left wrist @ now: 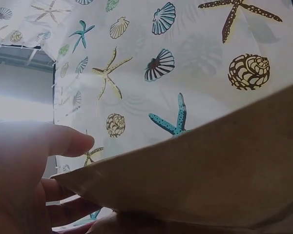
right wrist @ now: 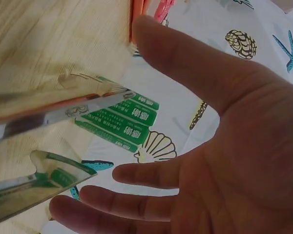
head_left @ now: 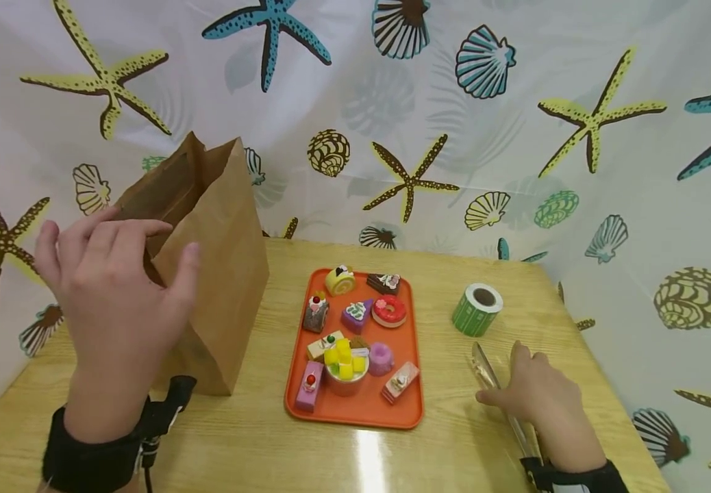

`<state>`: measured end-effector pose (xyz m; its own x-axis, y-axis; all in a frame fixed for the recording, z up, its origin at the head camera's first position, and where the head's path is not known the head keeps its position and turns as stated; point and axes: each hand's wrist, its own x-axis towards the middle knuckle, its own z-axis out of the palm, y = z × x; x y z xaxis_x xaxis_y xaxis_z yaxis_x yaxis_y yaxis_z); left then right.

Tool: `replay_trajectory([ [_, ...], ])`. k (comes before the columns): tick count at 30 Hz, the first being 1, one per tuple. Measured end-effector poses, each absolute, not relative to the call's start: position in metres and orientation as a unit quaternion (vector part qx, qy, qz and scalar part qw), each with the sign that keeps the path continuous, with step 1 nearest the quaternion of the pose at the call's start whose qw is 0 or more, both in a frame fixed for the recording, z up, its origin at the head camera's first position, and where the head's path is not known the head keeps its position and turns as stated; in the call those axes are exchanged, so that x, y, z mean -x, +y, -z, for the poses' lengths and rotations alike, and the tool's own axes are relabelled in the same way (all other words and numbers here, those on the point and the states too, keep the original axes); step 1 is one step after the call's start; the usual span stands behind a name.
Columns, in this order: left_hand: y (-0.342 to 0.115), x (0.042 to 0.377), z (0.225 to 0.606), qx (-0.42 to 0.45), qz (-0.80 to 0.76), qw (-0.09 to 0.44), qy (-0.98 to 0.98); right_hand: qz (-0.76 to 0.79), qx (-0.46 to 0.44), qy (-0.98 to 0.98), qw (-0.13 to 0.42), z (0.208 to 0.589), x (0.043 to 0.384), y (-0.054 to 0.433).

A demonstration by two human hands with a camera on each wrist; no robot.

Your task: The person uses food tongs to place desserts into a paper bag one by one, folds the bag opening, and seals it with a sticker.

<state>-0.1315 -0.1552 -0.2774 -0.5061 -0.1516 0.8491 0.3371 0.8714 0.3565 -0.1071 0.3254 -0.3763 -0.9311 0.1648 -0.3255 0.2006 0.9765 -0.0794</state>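
Note:
At the left of the head view, my left hand (head_left: 118,294) is at the mouth of a brown paper bag (head_left: 229,274) that stands upright and open. In the left wrist view, the bag's edge (left wrist: 185,170) runs between the thumb, which is apart from it, and the lower fingers. My right hand (head_left: 546,400) hovers by metal tongs (head_left: 518,433) at the right of the table. Seen from the right wrist, thumb and fingers are spread, with the tongs' two arms (right wrist: 49,114) in front of them and nothing gripped.
An orange tray (head_left: 355,419) in the middle carries several small toy cakes, a pink donut (head_left: 389,310) and a cup of yellow cubes (head_left: 346,383). A roll of green labels (head_left: 475,315) stands beyond the tongs. A patterned curtain (head_left: 331,205) borders the table.

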Motion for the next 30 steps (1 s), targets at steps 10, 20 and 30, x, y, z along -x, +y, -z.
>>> replay_trajectory([
  [10, -0.161, 0.135, 0.289, 0.094, 0.274, 0.493, -0.820, 0.067, -0.122, 0.974, 0.181, 0.393, 0.101, 0.346],
  [20, -0.165, 0.139, 0.292, 0.104, 0.281, 0.495, -0.816, 0.058, -0.091, 0.983, 0.147, 0.397, 0.104, 0.349],
  [30, -0.171, 0.139, 0.292, 0.119, 0.265, 0.495, -0.819, 0.077, -0.070, 0.990, 0.093, 0.389, 0.108, 0.337],
])
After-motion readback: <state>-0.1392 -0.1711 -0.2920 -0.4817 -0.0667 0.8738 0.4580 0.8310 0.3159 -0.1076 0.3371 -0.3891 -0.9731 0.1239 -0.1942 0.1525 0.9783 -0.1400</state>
